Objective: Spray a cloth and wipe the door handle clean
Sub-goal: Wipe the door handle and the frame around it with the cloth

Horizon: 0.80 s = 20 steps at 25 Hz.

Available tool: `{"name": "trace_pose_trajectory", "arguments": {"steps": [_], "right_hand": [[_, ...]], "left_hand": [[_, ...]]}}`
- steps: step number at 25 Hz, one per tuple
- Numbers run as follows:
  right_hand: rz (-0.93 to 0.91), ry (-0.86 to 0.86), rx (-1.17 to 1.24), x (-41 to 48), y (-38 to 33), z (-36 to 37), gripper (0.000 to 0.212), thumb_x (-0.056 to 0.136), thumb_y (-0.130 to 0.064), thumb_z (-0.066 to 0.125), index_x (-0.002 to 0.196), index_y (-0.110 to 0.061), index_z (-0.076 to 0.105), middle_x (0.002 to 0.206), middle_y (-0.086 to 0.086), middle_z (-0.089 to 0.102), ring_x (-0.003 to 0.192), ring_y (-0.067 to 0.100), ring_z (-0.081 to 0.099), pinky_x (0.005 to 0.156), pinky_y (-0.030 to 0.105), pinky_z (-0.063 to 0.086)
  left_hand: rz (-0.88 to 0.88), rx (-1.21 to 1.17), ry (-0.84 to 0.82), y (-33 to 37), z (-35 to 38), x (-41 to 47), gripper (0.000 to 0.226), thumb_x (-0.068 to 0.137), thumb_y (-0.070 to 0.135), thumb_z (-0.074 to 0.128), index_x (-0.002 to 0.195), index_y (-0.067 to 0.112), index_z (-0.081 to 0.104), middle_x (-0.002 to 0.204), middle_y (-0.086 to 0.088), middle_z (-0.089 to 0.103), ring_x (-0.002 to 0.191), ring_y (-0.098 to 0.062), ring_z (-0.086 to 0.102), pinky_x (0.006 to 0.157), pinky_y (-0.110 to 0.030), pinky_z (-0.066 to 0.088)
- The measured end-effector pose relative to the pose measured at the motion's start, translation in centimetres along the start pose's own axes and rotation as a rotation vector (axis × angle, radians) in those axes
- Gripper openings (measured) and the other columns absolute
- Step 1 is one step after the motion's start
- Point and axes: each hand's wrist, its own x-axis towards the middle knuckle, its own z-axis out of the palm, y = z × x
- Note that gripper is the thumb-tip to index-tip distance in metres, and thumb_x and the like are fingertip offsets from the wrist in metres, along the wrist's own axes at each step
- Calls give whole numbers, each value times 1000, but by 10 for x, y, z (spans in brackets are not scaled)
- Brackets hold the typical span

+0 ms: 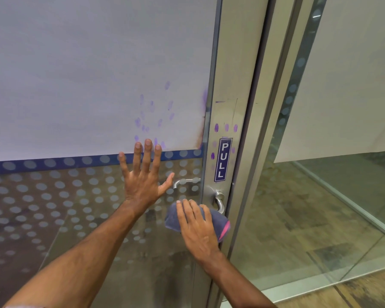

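Observation:
A metal lever door handle (pixel 219 202) sticks out from the aluminium frame of a glass door, just below a blue PULL sticker (pixel 222 160). My right hand (pixel 197 227) presses a folded grey-blue cloth (pixel 218 218) with a pink edge over the handle's lever, so most of the lever is hidden. My left hand (pixel 143 174) lies flat on the glass door (pixel 76 207), fingers spread, to the left of the handle. A second handle (pixel 185 181) on the far side shows through the glass by my left thumb. No spray bottle is in view.
Purple fingerprint smudges (pixel 156 112) mark the white frosted panel and the door frame (pixel 231 121) above the handle. To the right stands a fixed glass partition (pixel 320 196) with a wooden floor behind it. A dotted film covers the lower glass.

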Motion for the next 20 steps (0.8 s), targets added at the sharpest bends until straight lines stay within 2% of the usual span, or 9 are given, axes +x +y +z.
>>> {"name": "trace_pose_trajectory", "arguments": {"steps": [3, 5, 7, 9, 10, 12, 14, 17, 20], "right_hand": [[-16, -47, 55, -13, 31, -5, 59, 77, -17, 39, 135, -8, 42, 130, 8, 61, 119, 25, 59, 102, 44, 40], [14, 9, 103, -21, 51, -2, 59, 77, -22, 50, 133, -5, 45, 129, 11, 60, 121, 28, 56, 103, 45, 33], [119, 91, 359, -26, 61, -4, 56, 83, -34, 60, 129, -2, 53, 128, 10, 59, 123, 22, 48, 104, 40, 34], [395, 142, 833, -25, 59, -11, 44, 95, -47, 45, 125, -18, 56, 128, -7, 57, 120, 11, 49, 100, 27, 40], [605, 193, 1091, -21, 57, -15, 30, 98, -44, 41, 119, -29, 55, 121, -12, 59, 114, 12, 54, 93, 23, 45], [1056, 346, 1417, -10, 57, -21, 15, 101, -31, 41, 106, -32, 55, 105, -1, 63, 101, 22, 60, 75, 21, 51], [1289, 470, 1564, -1, 63, -28, 17, 101, -36, 41, 102, -32, 58, 102, 3, 64, 93, 19, 63, 71, 22, 52], [1344, 636, 1583, 13, 69, -43, 19, 102, -37, 39, 98, -38, 58, 101, 0, 63, 91, 15, 62, 79, 30, 49], [1182, 835, 1299, 37, 65, -57, 18, 103, -30, 37, 111, -24, 51, 114, 9, 61, 107, 19, 60, 100, 37, 45]], "left_hand": [[-7, 6, -13, 0, 0, 0, 95, 88, 72, 32, 156, 16, -4, 162, -6, -21, 150, -26, -15, 117, -57, -13], [-6, 9, -17, 0, -2, 1, 95, 88, 72, 32, 156, 16, -4, 162, -6, -21, 150, -26, -15, 117, -57, -13], [-7, 6, -13, 0, -3, 1, 96, 88, 72, 34, 156, 16, -5, 162, -6, -20, 150, -26, -15, 117, -57, -12], [-7, 8, -12, 1, -3, 2, 97, 87, 71, 35, 156, 16, -5, 163, -6, -20, 150, -26, -15, 117, -57, -12], [-8, 8, -11, 1, -4, 2, 97, 87, 71, 36, 156, 16, -6, 163, -6, -20, 150, -26, -15, 117, -57, -12], [-4, 1, -2, 2, -4, 1, 97, 87, 71, 37, 156, 16, -6, 163, -6, -20, 150, -26, -15, 117, -57, -11], [1, 3, 8, 2, -5, 2, 97, 87, 70, 37, 156, 16, -5, 163, -6, -19, 150, -26, -14, 117, -58, -9], [1, 13, 10, 1, -5, 2, 96, 88, 70, 36, 156, 16, -5, 163, -6, -19, 150, -26, -14, 117, -58, -9], [3, 9, 7, 2, -6, 1, 95, 88, 70, 34, 156, 16, -5, 163, -7, -18, 150, -27, -13, 118, -57, -10]]}}
